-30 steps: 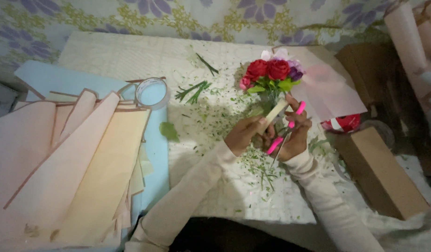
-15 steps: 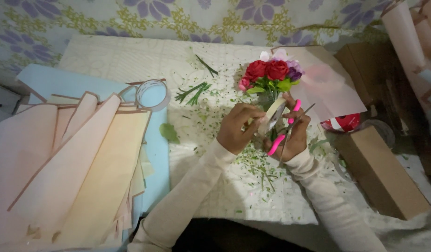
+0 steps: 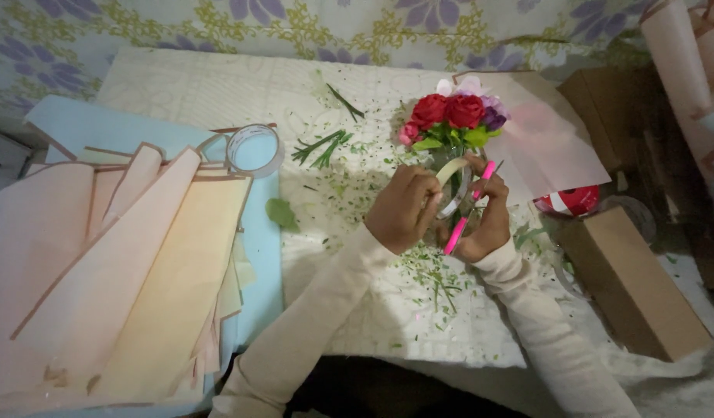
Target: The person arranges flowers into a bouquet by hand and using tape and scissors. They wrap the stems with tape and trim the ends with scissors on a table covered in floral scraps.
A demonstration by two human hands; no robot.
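Note:
A small bouquet [image 3: 450,116] of red roses with a purple bloom and green leaves lies on the white patterned cloth [image 3: 217,85]. Its stems run down between my hands and are mostly hidden. My left hand [image 3: 402,210] pinches a pale strip of tape [image 3: 450,172] that arches over the stems. My right hand [image 3: 488,228] is closed around the stems and pink-handled scissors [image 3: 459,231], which point up toward the flowers. The two hands nearly touch.
A clear tape roll [image 3: 255,149] lies left of the hands, beside cut green stems [image 3: 320,147]. Peach paper sheets [image 3: 101,271] on a blue sheet [image 3: 70,124] fill the left. Pink wrapping paper [image 3: 554,147], a red ribbon roll [image 3: 571,200] and a cardboard box [image 3: 635,279] sit to the right.
My left hand has moved right toward my right hand, and the pale strip now curves over the stems instead of sticking out straight. The bouquet stays in place.

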